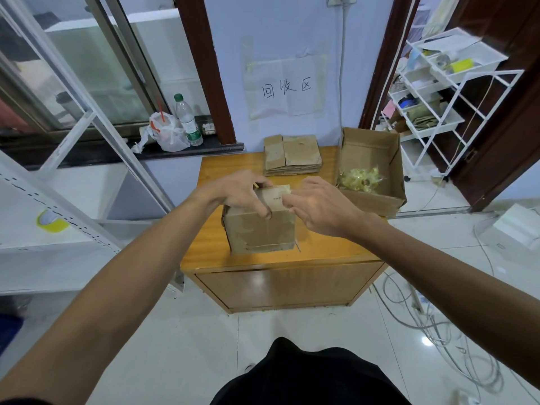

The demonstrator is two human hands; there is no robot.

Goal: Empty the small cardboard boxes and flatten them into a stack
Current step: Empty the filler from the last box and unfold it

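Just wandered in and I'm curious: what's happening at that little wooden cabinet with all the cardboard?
A person is working on a small cardboard box standing on the wooden cabinet. The left hand steadies its top while the right hand pinches the yellowish tape there. Behind lies a stack of flattened boxes, and an open larger box to the right holds crumpled yellowish tape scraps.

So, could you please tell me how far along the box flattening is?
Partly done. A stack of flattened boxes already lies at the back of the wooden cabinet. Both hands, left hand and right hand, are working at the top of a closed small box, which is neither emptied nor flattened yet.
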